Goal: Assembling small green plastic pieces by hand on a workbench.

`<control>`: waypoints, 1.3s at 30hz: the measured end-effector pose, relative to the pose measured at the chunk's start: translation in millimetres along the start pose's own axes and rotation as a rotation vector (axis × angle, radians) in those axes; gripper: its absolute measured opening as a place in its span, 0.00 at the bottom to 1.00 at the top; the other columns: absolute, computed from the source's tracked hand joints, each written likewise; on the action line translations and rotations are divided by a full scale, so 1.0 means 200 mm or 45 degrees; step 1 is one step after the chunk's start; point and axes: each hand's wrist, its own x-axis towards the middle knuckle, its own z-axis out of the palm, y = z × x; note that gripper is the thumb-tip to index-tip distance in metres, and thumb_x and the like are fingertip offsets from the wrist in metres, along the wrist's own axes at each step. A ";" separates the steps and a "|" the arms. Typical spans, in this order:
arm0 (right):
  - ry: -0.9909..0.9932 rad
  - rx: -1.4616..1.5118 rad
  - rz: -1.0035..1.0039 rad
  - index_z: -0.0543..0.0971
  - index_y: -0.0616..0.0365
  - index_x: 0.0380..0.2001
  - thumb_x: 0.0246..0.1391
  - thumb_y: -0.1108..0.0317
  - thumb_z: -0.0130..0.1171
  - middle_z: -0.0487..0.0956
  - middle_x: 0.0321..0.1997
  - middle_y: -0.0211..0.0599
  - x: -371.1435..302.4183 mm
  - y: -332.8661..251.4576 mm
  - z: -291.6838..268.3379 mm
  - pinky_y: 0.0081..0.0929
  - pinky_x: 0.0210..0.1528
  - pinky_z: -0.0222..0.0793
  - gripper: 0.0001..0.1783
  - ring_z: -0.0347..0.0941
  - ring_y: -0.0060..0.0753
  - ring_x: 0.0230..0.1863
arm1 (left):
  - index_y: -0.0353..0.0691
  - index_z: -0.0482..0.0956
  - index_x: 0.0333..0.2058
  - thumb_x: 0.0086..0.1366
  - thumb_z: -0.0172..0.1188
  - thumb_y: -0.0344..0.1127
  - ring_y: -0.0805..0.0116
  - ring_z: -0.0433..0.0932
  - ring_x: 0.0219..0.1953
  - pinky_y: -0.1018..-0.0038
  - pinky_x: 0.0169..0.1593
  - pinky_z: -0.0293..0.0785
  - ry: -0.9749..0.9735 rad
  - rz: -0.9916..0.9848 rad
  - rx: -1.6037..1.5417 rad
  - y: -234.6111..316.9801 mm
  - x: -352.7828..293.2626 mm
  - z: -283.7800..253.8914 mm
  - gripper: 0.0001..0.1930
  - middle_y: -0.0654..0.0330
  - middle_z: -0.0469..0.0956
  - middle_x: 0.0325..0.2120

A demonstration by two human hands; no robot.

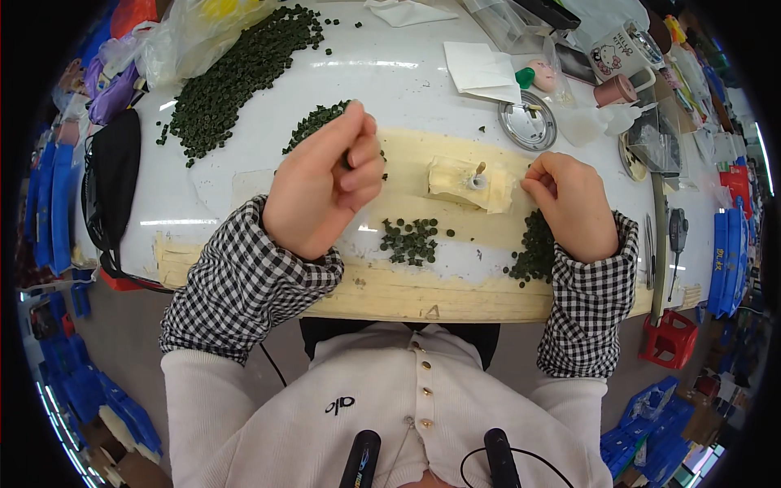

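Note:
My left hand (325, 183) is raised over the table, its fingers curled in and the thumb pressed to the index finger. A bit of something dark shows in the curl of its fingers, too small to name. Partly behind that hand lies a pile of small dark green pieces (313, 126). In the middle sits a block wrapped in cream tape (451, 183), with a small metal post and a brownish tip (480, 169) on top. Just right of the block, my right hand (573, 207) has thumb and index finger pinched; whatever they hold is hidden.
Small green pieces also lie in a near group (409, 241), a pile beside my right wrist (535, 248) and a large far-left heap (236, 89). A round metal tin (527, 120), white paper (480, 69), a mug (622, 53) and a screwdriver (677, 232) lie to the right.

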 end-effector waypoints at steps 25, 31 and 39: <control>0.158 -0.084 -0.220 0.68 0.64 0.29 0.52 0.72 0.54 0.73 0.29 0.48 0.04 0.01 0.11 0.40 0.33 0.69 0.07 0.71 0.52 0.30 | 0.25 0.61 0.57 0.69 0.44 0.34 0.81 0.62 0.28 0.85 0.29 0.63 0.116 0.069 0.186 -0.01 0.01 0.01 0.22 0.66 0.70 0.32; 0.188 -0.310 -0.222 0.67 0.64 0.28 0.52 0.73 0.52 0.73 0.28 0.48 0.06 -0.02 0.14 0.40 0.32 0.69 0.06 0.71 0.52 0.29 | 0.30 0.69 0.50 0.68 0.49 0.34 0.81 0.65 0.27 0.85 0.28 0.65 0.206 0.045 0.208 0.00 0.00 0.03 0.16 0.62 0.76 0.35; 0.403 -0.150 -0.220 0.65 0.63 0.30 0.56 0.74 0.51 0.74 0.27 0.50 0.06 -0.02 0.10 0.39 0.28 0.68 0.06 0.72 0.52 0.28 | 0.34 0.73 0.43 0.66 0.52 0.34 0.81 0.65 0.26 0.85 0.26 0.62 0.089 0.004 0.108 -0.02 0.01 -0.01 0.11 0.65 0.74 0.30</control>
